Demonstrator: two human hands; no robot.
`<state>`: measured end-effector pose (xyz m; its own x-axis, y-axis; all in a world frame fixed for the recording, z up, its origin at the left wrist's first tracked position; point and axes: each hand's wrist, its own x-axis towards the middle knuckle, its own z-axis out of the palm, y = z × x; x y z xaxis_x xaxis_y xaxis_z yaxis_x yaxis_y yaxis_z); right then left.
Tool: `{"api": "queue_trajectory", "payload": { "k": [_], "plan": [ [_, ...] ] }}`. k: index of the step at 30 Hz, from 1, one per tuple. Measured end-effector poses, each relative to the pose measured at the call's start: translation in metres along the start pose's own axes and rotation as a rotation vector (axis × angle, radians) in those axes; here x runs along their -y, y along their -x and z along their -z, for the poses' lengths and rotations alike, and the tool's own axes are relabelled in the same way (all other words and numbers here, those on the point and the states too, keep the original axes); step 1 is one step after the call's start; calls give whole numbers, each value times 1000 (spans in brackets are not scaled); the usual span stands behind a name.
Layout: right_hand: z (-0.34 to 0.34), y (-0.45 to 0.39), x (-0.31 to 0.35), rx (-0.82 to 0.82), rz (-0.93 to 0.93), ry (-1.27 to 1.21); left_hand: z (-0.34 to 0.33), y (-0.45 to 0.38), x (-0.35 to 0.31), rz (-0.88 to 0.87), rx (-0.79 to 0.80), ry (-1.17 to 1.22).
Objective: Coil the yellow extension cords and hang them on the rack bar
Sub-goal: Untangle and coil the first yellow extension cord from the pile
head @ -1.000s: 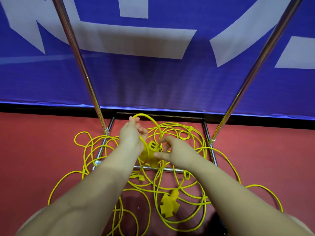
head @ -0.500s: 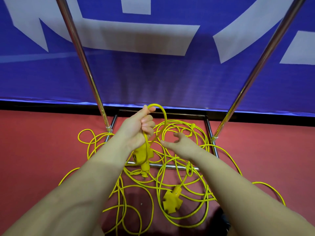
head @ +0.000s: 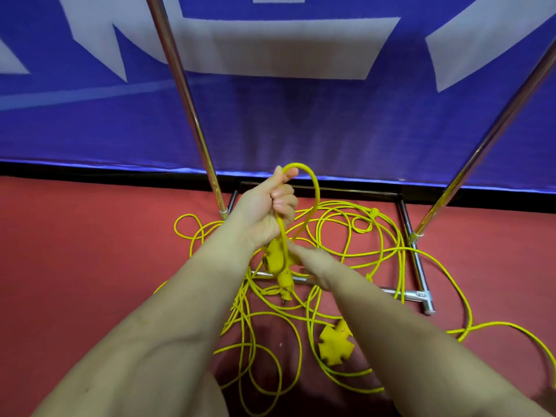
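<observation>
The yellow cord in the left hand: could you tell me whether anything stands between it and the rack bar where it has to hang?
The top bar is out of frame, so that cannot be settled. The left hand grips one loop of yellow cord between the rack uprights; nothing visible blocks the way upward, but the cord trails into the tangle lying over the base frame.

Two bare forearms enter from the near edge, no sleeves visible. Left hand (head: 264,212) and right hand (head: 316,263) bare: no gloves, rings, watch or wristbands. Short plain fingernails on left hand.
</observation>
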<state>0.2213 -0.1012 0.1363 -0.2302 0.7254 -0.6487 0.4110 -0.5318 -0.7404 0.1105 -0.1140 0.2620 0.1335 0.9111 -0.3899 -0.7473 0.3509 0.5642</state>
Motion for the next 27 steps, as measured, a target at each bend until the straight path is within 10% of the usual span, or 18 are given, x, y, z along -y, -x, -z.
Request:
{"api": "queue_trajectory", "payload": {
  "k": [21, 27],
  "plan": [
    [41, 59, 40, -102, 289, -219, 25, -8, -23, -139, -185, 156],
    [87, 110, 61, -113, 433, -341, 32, -3, -13, -212, -377, -517]
  ]
}}
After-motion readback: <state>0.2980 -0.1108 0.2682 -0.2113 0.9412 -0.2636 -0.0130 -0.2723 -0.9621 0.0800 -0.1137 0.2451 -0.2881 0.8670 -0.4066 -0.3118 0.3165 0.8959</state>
